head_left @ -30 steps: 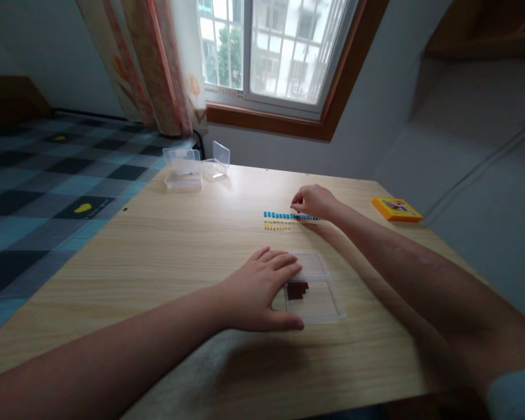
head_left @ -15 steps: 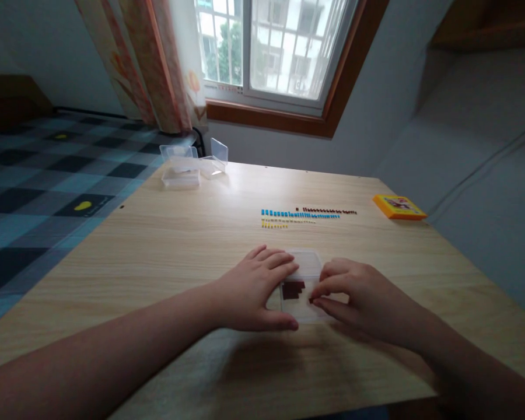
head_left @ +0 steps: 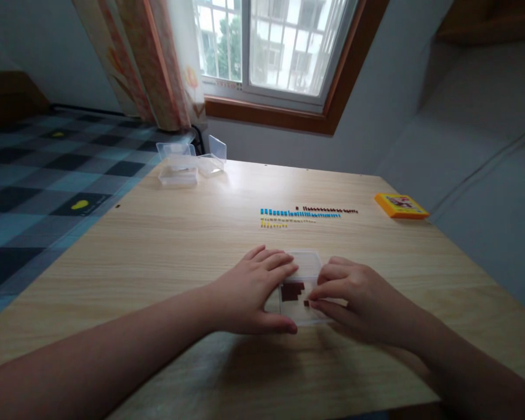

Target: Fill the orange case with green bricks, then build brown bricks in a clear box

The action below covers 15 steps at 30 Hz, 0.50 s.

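Observation:
A clear plastic box (head_left: 315, 318) lies open on the table in front of me, its lid (head_left: 307, 263) folded back on the far side. In it sits a flat patch of dark brown toy bricks (head_left: 292, 291) with a stepped right edge. My left hand (head_left: 256, 291) rests over the box's left side, fingers spread and thumb apart along the near edge. From the right, my right hand (head_left: 347, 291) reaches in with thumb and finger pinched at a small brown brick (head_left: 307, 303), just right of and below the patch. The brick shows at the fingertips.
Beyond the box, small brown bricks (head_left: 332, 210), blue bricks (head_left: 289, 213) and yellow bricks (head_left: 273, 225) stand in rows. Clear open boxes (head_left: 178, 177) are at the table's far left corner. A yellow-orange box (head_left: 401, 206) lies near the right edge. A bed (head_left: 83, 175) adjoins the left.
My right hand has shifted slightly left with the small brown brick, which now lies closer to the patch and shows more. My left hand stays on the box.

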### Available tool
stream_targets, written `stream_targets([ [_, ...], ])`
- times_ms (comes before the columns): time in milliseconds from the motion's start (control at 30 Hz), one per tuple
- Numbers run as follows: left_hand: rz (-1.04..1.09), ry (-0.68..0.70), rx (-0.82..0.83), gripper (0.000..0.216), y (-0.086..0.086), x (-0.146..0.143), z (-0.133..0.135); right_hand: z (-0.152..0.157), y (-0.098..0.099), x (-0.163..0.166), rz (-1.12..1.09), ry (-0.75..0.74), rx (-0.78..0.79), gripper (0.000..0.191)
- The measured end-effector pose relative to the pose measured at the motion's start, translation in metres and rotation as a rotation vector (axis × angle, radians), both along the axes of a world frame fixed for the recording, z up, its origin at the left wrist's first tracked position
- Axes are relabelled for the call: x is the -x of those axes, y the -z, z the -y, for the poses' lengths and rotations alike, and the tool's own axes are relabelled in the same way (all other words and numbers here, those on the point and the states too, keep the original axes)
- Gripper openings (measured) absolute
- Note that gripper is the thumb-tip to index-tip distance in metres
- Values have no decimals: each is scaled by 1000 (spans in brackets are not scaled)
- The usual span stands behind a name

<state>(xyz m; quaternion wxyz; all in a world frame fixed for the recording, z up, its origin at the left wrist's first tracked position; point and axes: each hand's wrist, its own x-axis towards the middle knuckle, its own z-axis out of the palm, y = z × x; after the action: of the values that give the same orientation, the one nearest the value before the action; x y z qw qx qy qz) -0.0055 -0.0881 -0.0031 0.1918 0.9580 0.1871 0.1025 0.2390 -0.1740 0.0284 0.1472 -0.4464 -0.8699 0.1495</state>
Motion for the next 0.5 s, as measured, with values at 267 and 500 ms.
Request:
stream_targets([
  [267,19,-4,-4,91,2,1,0,0,2,0,20,-54,29,25],
  [500,22,2,2,92,1,0,0,-2,1,0,-24,-48,-14,25],
])
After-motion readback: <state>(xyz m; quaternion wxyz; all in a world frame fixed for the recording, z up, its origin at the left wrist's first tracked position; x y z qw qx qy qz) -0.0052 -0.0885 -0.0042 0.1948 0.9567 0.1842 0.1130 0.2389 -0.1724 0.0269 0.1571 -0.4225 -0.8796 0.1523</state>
